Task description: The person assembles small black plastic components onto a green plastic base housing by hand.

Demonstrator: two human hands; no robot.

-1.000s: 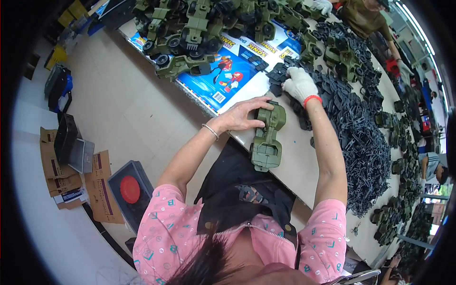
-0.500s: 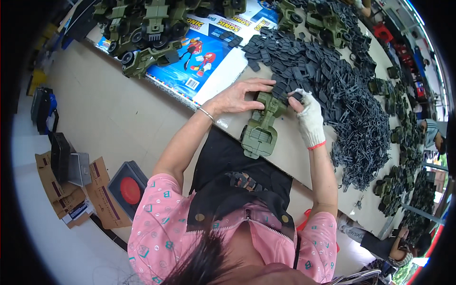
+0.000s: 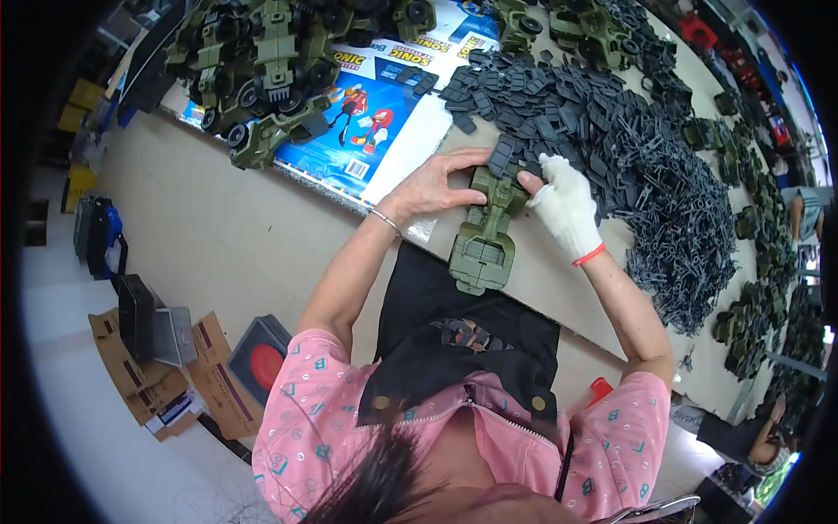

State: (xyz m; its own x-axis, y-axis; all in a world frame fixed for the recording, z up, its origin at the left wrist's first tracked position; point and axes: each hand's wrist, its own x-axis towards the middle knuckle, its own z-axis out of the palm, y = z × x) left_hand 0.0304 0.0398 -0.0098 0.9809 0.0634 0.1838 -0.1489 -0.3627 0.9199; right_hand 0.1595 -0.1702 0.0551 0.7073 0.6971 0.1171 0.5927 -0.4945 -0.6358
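Observation:
My left hand (image 3: 436,186) grips the front end of an olive-green toy army truck (image 3: 484,240), its thumb on the near side and its fingers stretched along the far side. The truck lies on the table with its rear bed toward me. At its front a flat dark grey plastic panel (image 3: 500,157) stands out by my left fingertips; whether it is attached I cannot tell. My right hand (image 3: 566,205), in a white glove with a bare thumb, is at the truck's right front corner. Its thumb and fingers are apart, beside a pile of flat dark grey panels (image 3: 559,113).
A heap of thin dark grey parts (image 3: 676,218) lies to the right of the panels. Green toy trucks (image 3: 271,52) are stacked at the far left, beside a blue printed sheet (image 3: 349,131). Grey bins and cardboard (image 3: 218,375) stand at lower left. Other people are at the right edge.
My right hand has opened from the dark piece it pinched and turned outward. A dark panel now shows at the truck's front. My left hand stays on the truck.

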